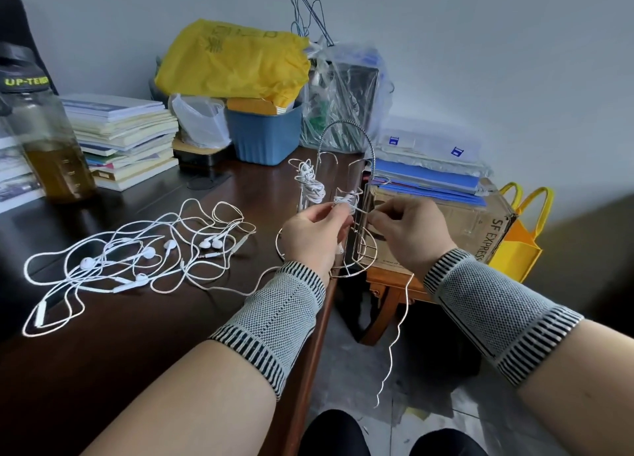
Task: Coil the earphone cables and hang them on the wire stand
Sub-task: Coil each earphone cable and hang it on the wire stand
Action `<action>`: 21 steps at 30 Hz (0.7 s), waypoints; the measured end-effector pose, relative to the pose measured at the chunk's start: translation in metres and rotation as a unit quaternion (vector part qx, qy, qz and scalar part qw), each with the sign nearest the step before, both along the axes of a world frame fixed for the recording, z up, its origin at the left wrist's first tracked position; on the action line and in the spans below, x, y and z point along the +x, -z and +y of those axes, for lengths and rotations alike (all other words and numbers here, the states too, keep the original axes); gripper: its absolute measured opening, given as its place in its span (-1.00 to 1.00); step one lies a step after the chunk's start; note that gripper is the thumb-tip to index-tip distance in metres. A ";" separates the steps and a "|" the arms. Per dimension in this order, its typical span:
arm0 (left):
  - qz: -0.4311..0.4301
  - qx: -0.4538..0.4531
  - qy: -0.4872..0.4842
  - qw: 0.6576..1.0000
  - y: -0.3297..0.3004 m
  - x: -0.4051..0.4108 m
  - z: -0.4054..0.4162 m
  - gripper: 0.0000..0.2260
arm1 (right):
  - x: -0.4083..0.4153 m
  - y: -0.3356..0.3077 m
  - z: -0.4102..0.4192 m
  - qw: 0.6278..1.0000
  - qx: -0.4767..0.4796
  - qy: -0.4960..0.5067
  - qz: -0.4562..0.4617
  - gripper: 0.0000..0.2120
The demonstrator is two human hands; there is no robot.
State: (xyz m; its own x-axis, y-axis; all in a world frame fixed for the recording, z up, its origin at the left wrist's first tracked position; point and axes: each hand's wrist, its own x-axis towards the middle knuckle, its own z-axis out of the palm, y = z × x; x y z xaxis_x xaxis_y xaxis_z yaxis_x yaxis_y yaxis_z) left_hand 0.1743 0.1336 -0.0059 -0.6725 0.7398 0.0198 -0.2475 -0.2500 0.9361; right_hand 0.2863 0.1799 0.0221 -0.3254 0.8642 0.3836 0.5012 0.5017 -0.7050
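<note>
At wire stand (pixel 346 194): both grips, left hand (pixel 314 237) and right hand (pixel 410 230), pinching earphone cable (pixel 346 202); coiled cable (pixel 310 184) hung.

Left hand (pixel 314 230) and right hand (pixel 408 229) pinch a white earphone cable (pixel 394 339) at the wire stand (pixel 346 167).
</note>
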 end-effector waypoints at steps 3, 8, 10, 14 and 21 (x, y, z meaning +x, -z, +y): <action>-0.015 0.005 0.004 1.000 -0.001 0.000 0.000 -0.91 | 0.003 0.000 0.003 1.000 -0.019 0.007 -0.013 -0.85; -0.017 -0.004 -0.005 1.000 0.001 -0.003 0.001 -0.91 | 0.025 -0.011 0.015 0.991 -0.099 0.043 -0.077 -0.83; -0.017 -0.003 -0.009 1.000 0.001 -0.003 0.002 -0.90 | 0.030 -0.024 0.019 0.991 -0.048 0.070 -0.102 -0.82; -0.030 0.003 0.003 1.000 0.000 -0.003 0.002 -0.91 | 0.012 -0.055 0.005 0.978 0.130 0.052 -0.157 -0.82; -0.047 0.005 0.010 0.999 0.002 -0.004 0.002 -0.93 | -0.041 -0.080 0.002 0.929 0.212 0.032 -0.301 -0.86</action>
State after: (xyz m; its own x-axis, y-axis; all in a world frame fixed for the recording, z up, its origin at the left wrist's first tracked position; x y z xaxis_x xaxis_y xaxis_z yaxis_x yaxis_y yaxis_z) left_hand 0.1702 0.1354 -0.0076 -0.6562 0.7538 -0.0348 -0.3391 -0.2534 0.9060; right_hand 0.2455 0.1817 0.1023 -0.5447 0.7015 0.4596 0.7791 0.6261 -0.0322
